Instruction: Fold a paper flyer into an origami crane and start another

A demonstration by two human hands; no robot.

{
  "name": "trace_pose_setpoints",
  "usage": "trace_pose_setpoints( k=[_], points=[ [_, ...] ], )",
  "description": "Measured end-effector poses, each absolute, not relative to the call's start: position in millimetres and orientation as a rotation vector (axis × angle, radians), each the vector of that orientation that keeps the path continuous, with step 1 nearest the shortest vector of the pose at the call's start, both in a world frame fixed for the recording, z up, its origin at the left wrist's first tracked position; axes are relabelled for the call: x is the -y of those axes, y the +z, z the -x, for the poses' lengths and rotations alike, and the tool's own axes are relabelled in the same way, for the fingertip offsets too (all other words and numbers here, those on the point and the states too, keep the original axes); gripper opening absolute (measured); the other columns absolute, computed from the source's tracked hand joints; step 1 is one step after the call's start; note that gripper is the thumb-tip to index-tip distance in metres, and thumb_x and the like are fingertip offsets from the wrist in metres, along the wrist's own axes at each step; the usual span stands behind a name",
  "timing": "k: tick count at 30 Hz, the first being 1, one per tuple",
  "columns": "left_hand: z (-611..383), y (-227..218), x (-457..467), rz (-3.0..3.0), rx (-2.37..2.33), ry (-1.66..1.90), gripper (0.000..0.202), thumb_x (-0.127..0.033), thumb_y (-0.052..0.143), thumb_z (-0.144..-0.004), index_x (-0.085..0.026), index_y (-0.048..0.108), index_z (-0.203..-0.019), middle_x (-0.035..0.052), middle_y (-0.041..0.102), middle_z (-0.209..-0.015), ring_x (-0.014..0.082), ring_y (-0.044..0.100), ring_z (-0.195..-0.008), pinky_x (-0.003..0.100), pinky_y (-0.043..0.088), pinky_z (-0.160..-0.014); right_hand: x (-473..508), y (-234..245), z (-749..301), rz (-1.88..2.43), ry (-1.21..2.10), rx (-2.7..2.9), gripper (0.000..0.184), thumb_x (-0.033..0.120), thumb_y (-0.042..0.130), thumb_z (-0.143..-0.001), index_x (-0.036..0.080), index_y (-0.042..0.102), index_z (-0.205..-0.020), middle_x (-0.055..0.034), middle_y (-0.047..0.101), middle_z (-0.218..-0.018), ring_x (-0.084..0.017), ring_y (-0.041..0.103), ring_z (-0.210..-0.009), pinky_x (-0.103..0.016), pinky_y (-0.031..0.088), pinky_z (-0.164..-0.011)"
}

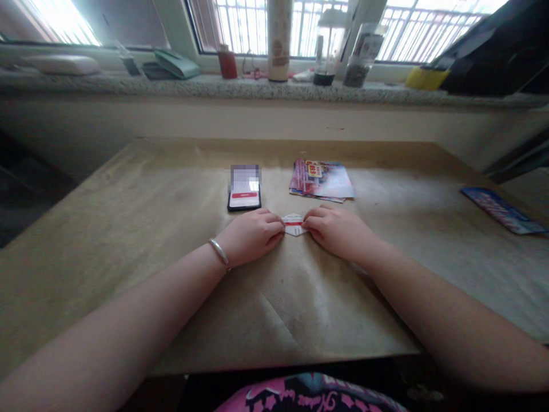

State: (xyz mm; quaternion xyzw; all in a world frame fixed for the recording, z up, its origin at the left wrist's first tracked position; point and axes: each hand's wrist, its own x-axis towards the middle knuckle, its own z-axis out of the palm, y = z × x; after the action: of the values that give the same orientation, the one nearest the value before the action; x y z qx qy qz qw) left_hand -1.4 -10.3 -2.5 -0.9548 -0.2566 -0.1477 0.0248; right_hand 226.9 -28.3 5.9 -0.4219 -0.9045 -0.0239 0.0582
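1. Paper (294,225) in the head view lies on the bench (257,326), directly between the hands, small, pale and many-sided, with a red band across it.
2. The left hand (255,234) grips its left end and the right hand (337,229) its right end, fingers bent; whether either thumb is tucked underneath, I cannot tell.
3. The step looks like steadying and pressing it: even pressure from both sides should stop it twisting, while uneven force could skew or crease it.
4. Work clear of the phone (244,201), just beyond the left hand, and the leaflets (332,182), beyond the right.
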Motion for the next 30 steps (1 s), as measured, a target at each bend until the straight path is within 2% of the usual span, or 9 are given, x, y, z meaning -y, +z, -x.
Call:
trace_pose_setpoints(
  k=[8, 12, 16, 23, 30],
  points=[
    [-2.3, -5.4, 14.4, 2.852, 0.825, -0.423, 0.024, -0.025, 0.046, -0.094, -0.018, 0.068, -0.101, 0.0057, 0.067, -0.094, 0.0173, 0.059, -0.083, 0.029, 0.049, -0.072, 31.6, 2.4, -221.8, 1.207, -0.024, 2.702, 0.026, 0.021, 0.047, -0.093, 0.02, 0.071, -0.104, -0.0079, 0.067, -0.098, -0.019, 0.059, -0.09, -0.028, 0.042, -0.077],
    [-5.8, -6.4, 16.6, 2.817, 0.9, -0.388, 0.023, -0.024, 0.046, -0.094, -0.018, 0.068, -0.095, 0.0059, 0.066, -0.09, 0.0175, 0.058, -0.083, 0.028, 0.048, -0.07, 30.5, 1.2, -221.3, 1.203, -0.061, 2.726, 0.026, 0.027, 0.048, -0.094, 0.017, 0.072, -0.094, -0.0085, 0.067, -0.092, -0.018, 0.058, -0.086, -0.028, 0.041, -0.075],
    [-9.1, -6.8, 16.5, 2.781, 0.955, -0.345, 0.021, -0.026, 0.049, -0.094, -0.017, 0.067, -0.089, 0.0047, 0.065, -0.086, 0.0177, 0.059, -0.081, 0.027, 0.046, -0.065, 29.6, 0.5, -220.7, 1.205, -0.062, 2.712, 0.025, 0.03, 0.05, -0.093, 0.017, 0.071, -0.094, -0.0086, 0.066, -0.093, -0.018, 0.057, -0.085, -0.028, 0.04, -0.073],
    [-9.5, -9.8, 11.1, 2.72, 0.883, -0.349, 0.017, -0.025, 0.053, -0.093, -0.017, 0.064, -0.083, 0.0034, 0.064, -0.081, 0.016, 0.058, -0.075, 0.025, 0.04, -0.057, 30.3, 2.2, -219.7, 1.221, -0.114, 2.717, 0.026, 0.031, 0.048, -0.094, 0.018, 0.07, -0.097, -0.0071, 0.066, -0.092, -0.018, 0.057, -0.084, -0.028, 0.037, -0.069],
    [-8.2, -9.7, 10.6, 2.725, 0.904, -0.345, 0.018, -0.027, 0.053, -0.093, -0.018, 0.065, -0.084, 0.0025, 0.064, -0.081, 0.0152, 0.057, -0.074, 0.024, 0.039, -0.058, 29.4, -0.9, -219.5, 1.208, -0.14, 2.727, 0.025, 0.027, 0.048, -0.093, 0.018, 0.071, -0.091, -0.0065, 0.066, -0.089, -0.018, 0.057, -0.082, -0.028, 0.037, -0.067]
  ],
)
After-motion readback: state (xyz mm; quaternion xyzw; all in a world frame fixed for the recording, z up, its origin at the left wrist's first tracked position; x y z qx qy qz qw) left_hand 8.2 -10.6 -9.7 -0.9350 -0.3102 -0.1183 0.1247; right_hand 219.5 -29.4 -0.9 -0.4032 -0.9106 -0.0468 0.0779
